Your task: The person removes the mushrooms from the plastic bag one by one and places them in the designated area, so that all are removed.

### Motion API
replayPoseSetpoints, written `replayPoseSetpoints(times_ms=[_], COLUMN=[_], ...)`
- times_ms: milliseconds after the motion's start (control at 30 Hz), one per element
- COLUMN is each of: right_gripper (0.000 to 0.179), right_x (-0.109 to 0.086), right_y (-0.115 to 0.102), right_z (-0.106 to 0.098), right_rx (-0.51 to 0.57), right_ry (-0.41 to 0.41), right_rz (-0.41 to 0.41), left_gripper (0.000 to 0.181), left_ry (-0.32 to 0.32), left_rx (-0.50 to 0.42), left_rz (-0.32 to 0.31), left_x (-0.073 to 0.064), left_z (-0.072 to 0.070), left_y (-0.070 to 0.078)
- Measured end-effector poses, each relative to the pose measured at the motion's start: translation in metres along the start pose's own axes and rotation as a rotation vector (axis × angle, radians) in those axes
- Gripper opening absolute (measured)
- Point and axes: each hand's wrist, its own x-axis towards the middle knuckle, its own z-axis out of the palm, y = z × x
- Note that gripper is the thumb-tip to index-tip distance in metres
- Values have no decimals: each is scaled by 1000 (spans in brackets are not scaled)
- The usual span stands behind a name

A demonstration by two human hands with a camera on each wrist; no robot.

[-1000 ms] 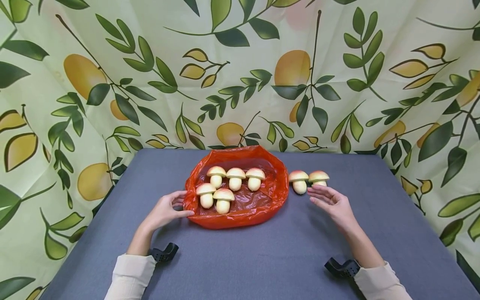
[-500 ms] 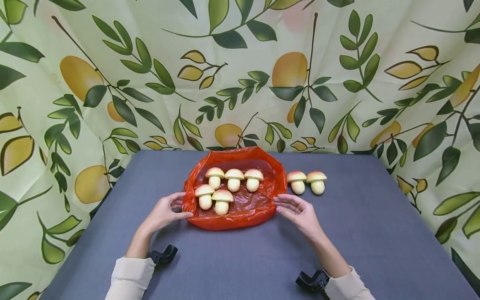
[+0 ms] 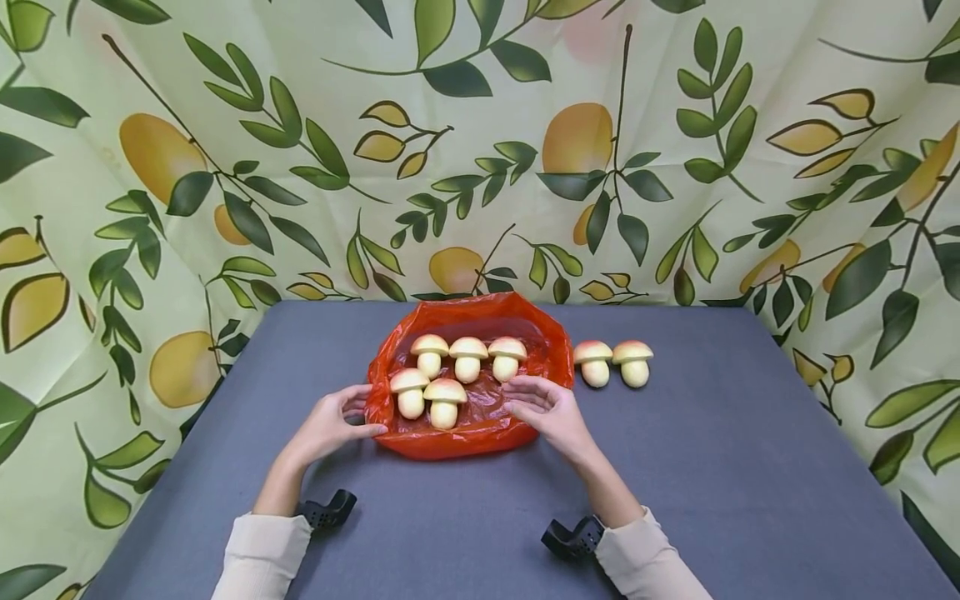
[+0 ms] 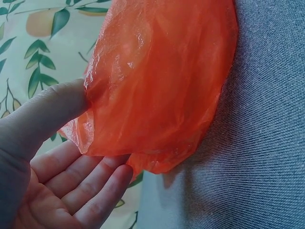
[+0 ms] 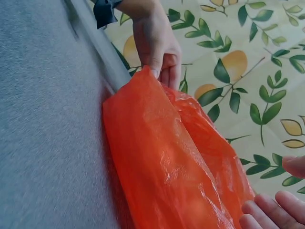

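An orange-red plastic bag (image 3: 465, 446) lies with its mouth spread wide, holding several toy mushrooms (image 3: 444, 392) with pale stems and pinkish-yellow caps. My left hand (image 3: 332, 421) pinches the bag's left rim. In the left wrist view its thumb (image 4: 62, 102) is on the near side of the plastic, the other fingers beyond it. Over the bag's right front part is my right hand (image 3: 553, 415), fingers extended, holding nothing. Its fingertips are close to the back-row mushroom (image 3: 507, 358) on the right; whether they touch it cannot be told.
Two more toy mushrooms, one (image 3: 593, 363) close to the bag's right rim and another (image 3: 633, 363) beside it, rest on the grey-blue table (image 3: 735, 467). A cloth (image 3: 480, 125) printed with leaves and fruit hangs behind the table.
My right hand has moved left from the mushrooms outside the bag, past the bag's right rim, to over its inside. The left hand keeps its place on the rim.
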Motion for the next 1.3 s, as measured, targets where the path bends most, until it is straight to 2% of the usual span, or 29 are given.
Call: replayPoseSetpoints(times_ms=[167,433,667,1000,1300], right_gripper=[45,47,45,44,48], right_x=[8,24,36,55,64], right_y=[-1,2,6,10,11], right_z=[8,22,32,44,48], right_rx=[26,4,-93,-132,-160], right_ry=[-19,-42,-29,-48,-84], right_rz=[21,27,83,91,148], left_gripper=[65,65,65,65,66], left_ry=[-1,0,-7,-7,-11], left_rx=[3,13,0,1,-2], left_rz=[-1,-1,2,-6,-14], left_x=[0,0,1,0,0], left_z=[1,0,1,0,1], left_y=[-1,-1,-1,-2,-2])
